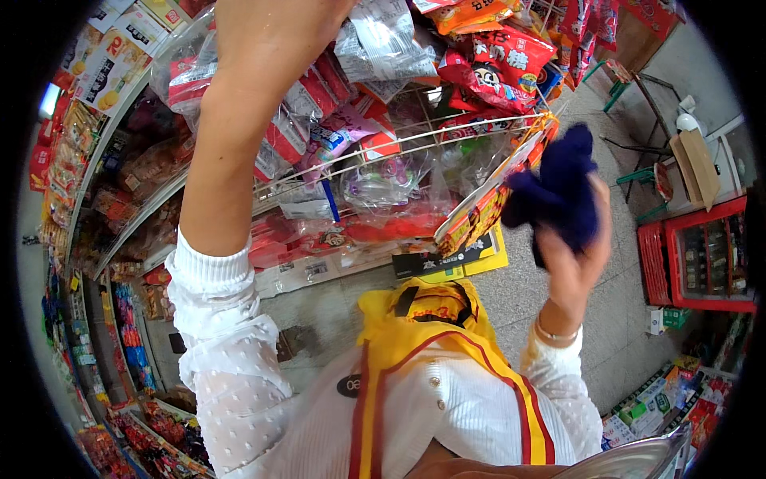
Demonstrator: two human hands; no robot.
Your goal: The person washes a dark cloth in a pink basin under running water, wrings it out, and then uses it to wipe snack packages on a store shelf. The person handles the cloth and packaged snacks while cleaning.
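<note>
My right hand [571,263] grips a bunched dark blue cloth [565,185], slightly blurred, beside the corner of a white wire rack. My left hand [278,36] reaches over the rack's packets at the top of the view. Its fingers run past the top edge, so what they touch is hidden. Silver-backed packets [383,42] lie just right of that hand. A red candy packet [502,66] rests near the rack's right end. Below the top wires [401,143] sits a clear plastic bag of toys [386,179]. A printed cardboard panel [494,191] hangs on the rack's end.
Curved shelves of packaged snacks [134,173] run along the left. A black and yellow carton [446,260] lies under the rack. To the right stand a red glass-front cooler [658,263], green-legged stools [661,179] and an open cardboard box [691,164]. Boxed goods [652,401] fill the lower right.
</note>
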